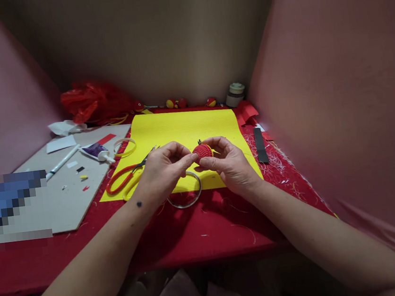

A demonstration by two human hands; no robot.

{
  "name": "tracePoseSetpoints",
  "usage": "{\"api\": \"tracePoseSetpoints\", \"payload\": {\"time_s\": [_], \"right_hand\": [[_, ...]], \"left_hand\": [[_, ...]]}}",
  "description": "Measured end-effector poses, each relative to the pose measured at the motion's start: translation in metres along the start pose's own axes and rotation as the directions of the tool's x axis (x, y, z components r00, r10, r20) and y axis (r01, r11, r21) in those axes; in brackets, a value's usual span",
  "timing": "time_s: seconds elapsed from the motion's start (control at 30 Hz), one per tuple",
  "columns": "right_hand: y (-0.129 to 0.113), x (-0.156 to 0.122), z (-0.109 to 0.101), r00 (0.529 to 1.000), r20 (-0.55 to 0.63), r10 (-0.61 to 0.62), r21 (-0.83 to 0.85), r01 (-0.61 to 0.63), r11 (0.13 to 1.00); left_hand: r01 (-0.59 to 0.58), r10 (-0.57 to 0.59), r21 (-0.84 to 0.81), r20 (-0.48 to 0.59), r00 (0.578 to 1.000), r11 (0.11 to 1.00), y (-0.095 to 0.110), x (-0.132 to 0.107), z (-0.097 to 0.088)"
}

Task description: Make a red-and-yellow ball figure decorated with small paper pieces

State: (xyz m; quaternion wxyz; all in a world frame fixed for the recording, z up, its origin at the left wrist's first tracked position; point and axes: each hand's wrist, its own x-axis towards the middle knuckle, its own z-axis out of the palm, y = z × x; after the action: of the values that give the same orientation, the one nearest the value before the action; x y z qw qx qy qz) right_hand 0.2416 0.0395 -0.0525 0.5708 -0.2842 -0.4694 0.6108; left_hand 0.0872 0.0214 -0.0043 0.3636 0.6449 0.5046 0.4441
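A small red ribbed paper ball (203, 152) with some yellow on its right side and a black tuft on top is held above the yellow corrugated sheet (184, 125). My right hand (229, 161) is closed on it, thumb in front and fingers behind. From the other side, my left hand (169, 165) pinches its left edge between thumb and forefinger. Under the hands lies a thin ring (199, 190), partly hidden by my left hand. Scissors with red and yellow handles (121, 180) rest beside my left hand, on the sheet.
On the left, a grey board (57, 202) carries a purple-and-white glue tube (94, 152), a white stick (64, 161) and paper scraps. Behind are a red plastic bag (96, 102), small red-and-yellow figures (211, 102) and a lidded jar (235, 95). A black strip (260, 145) lies right.
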Motion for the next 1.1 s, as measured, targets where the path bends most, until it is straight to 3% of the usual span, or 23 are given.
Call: {"api": "tracePoseSetpoints", "payload": {"time_s": [0.37,1.1], "right_hand": [[0.0039,0.0001,-0.0033,0.997,-0.001,-0.075,-0.09,0.074,0.993],[0.0047,0.0007,-0.0056,0.995,0.0,-0.1,-0.151,0.099,0.984]], "left_hand": [[0.009,-0.009,0.0,0.014,1.0,1.0,0.001,-0.0004,0.0001],[-0.008,0.006,0.07,0.024,1.0,0.998,-0.0003,0.0001,-0.0005]]}}
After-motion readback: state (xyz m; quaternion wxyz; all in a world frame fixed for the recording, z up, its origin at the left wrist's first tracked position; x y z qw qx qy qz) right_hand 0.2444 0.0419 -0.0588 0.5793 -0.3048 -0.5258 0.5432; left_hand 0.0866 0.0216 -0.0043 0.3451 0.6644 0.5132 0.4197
